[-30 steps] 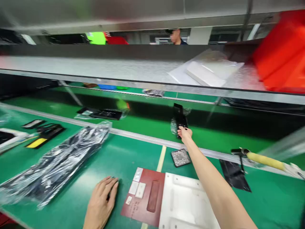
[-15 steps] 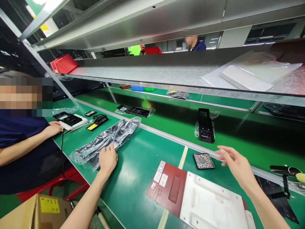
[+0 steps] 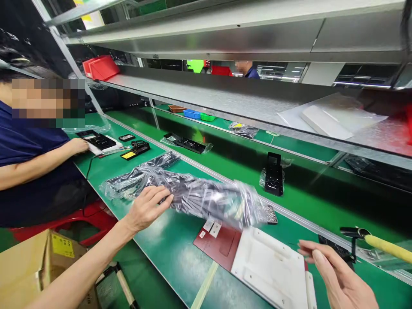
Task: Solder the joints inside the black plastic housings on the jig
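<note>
My left hand [image 3: 149, 208] is closed on the near edge of a black part in clear plastic wrap [image 3: 206, 197], which is raised and slants toward the right, blurred at its far end. Another wrapped black part [image 3: 124, 182] lies behind it on the green bench. To the right, my right hand [image 3: 334, 268] is held above the bench with thumb and fingers apart and nothing in it. It is beside the white fixture [image 3: 272, 266], which sits on a dark red board [image 3: 220, 249]. A tray of small metal pieces [image 3: 271, 214] is partly covered by the plastic.
A co-worker's hand [image 3: 79, 146] rests by a white fixture at the left. Black parts lie on the green surface behind [image 3: 273, 178]. A metal shelf [image 3: 209, 96] spans above the bench. A yellow-handled tool [image 3: 386, 246] is at the right, a cardboard box [image 3: 25, 266] at lower left.
My left hand has taken hold of a wrapped part and swung its far end to the right. My right hand has moved down and nearer. The view has shifted.
</note>
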A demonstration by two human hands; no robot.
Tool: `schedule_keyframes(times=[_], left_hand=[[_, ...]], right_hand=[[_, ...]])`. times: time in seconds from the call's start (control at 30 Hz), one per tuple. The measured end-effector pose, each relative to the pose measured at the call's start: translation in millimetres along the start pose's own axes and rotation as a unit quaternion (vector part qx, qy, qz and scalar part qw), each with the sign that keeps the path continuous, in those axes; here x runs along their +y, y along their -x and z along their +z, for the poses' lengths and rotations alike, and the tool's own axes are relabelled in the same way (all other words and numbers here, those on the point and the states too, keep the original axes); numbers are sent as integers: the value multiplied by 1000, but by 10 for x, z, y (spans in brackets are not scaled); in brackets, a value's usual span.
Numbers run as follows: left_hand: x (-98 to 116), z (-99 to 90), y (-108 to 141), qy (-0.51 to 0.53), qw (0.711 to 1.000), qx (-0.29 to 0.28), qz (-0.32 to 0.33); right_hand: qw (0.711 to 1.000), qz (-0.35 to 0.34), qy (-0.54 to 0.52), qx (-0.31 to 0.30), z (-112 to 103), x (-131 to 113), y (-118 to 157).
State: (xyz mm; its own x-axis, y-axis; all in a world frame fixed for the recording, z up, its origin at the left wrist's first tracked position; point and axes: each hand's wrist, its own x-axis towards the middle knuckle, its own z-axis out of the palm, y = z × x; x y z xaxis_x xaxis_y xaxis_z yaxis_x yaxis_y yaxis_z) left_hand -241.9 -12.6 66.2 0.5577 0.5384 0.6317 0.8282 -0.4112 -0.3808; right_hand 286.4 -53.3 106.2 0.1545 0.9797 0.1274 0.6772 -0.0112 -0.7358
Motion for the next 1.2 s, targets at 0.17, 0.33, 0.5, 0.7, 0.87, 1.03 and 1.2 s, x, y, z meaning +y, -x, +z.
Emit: schedule_keyframes(times=[0.17,0.33,0.5,0.7,0.87,1.03,1.2], left_hand=[[718,-163,-542,74,965,135,214],[1259,-99,-750,190,918,174,302],[1527,-47,-870,256,887,183,339],[1662,-163,-964,293,889,142,322],[1598,-528,-920,384,910,63,145],[1453,-569,-1154,282,951,-71,-105],[1385,-385,-1295,269,954,-126,-32]], right_hand=[[972,-17,-28,-233,282,-473,200],[919,21,-115,-377,782,-391,655],[945,19,-180,-271,911,-500,738],[908,5,-342,-241,849,-819,463],[887,0,-394,-240,878,-895,491],[876,1,-418,-242,1003,-958,580],[857,57,-461,-222,1062,-967,600]])
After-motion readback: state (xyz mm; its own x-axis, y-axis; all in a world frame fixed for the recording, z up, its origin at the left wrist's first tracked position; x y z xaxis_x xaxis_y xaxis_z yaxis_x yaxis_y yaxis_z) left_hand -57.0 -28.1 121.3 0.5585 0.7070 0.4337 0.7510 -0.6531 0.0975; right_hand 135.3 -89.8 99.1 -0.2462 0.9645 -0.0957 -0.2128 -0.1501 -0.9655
